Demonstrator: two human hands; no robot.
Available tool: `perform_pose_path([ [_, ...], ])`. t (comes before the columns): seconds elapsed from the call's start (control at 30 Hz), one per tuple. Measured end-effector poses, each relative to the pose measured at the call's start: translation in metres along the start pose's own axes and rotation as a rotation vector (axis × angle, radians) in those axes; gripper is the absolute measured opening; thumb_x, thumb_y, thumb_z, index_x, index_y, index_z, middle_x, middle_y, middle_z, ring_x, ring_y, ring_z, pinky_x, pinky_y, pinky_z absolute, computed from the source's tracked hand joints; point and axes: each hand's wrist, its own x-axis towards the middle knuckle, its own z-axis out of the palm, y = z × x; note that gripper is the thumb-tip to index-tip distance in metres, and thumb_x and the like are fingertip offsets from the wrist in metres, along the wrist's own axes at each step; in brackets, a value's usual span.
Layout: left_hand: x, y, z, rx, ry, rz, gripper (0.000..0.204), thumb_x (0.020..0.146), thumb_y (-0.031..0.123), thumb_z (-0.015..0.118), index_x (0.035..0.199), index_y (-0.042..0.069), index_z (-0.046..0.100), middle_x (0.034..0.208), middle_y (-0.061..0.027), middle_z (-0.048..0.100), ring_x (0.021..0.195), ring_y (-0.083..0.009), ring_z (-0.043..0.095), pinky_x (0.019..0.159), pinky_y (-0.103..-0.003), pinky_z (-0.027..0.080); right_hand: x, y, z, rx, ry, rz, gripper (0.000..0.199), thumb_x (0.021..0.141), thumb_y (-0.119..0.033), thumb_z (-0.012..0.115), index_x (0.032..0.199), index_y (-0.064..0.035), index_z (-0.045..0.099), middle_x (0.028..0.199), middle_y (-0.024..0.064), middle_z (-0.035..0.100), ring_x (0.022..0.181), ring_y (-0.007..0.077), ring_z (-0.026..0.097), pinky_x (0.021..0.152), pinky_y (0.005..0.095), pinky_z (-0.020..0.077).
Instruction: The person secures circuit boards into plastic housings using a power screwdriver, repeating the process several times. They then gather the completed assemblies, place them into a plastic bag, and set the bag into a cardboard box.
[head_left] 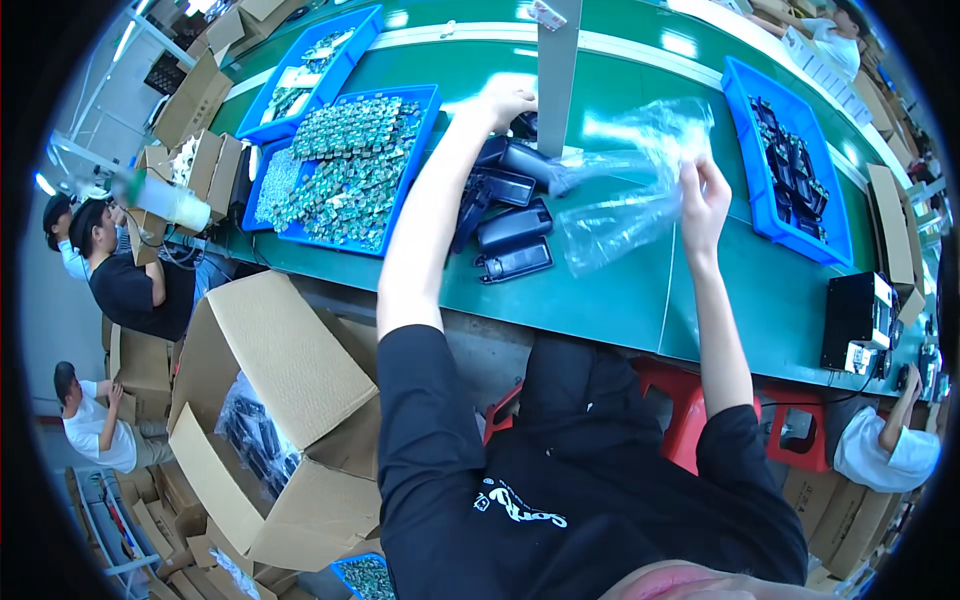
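Observation:
My right hand (703, 200) pinches the edge of a crumpled clear plastic bag (625, 215) above the green table. The bag looks see-through, and its left end lies beside a pile of black plastic housings (515, 228). Farther off, my left hand (508, 103) is beside a grey upright post, its fingers curled. A dark piece (524, 124) shows just under those fingertips; the post partly hides it, so what the fingers grip is unclear. Several housings lie loosely between my arms, some overlapping.
Left of my arm, a blue tray (432, 112) holds stacked green circuit boards; another blue bin (370, 25) stands behind it. A blue bin (738, 85) with black parts is at right. The grey post (558, 80) rises mid-table. An open carton (300, 360) stands at lower left.

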Motion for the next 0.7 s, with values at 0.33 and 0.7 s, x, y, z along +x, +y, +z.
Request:
perform_pose_path([
  [0.33, -0.054, -0.019, -0.031, -0.139, -0.007, -0.166, 0.058, 0.072, 0.022, 0.079, 0.125, 0.016, 0.057, 0.122, -0.0111, 0.059, 0.108, -0.0322, 0.06, 0.09, -0.043, 0.052, -0.023, 0.043, 0.039, 0.218, -0.016, 0.31, 0.02, 0.096, -0.019, 0.056, 0.081, -0.005, 0.058, 0.073, -0.0066, 0.048, 0.068, 0.0028, 0.04, 0.059, 0.0208, 0.0304],
  [0.7, -0.176, 0.064, -0.075, -0.157, 0.138, -0.575, 0.073, 0.072, 0.04, 0.08, 0.133, 0.01, 0.053, 0.134, -0.0146, 0.054, 0.125, -0.0335, 0.049, 0.1, -0.041, 0.044, -0.049, -0.006, 0.069, 0.307, -0.138, 0.229, 0.02, 0.097, -0.017, 0.053, 0.082, -0.0048, 0.058, 0.074, -0.007, 0.047, 0.067, 0.0013, 0.038, 0.058, 0.0207, 0.0311],
])
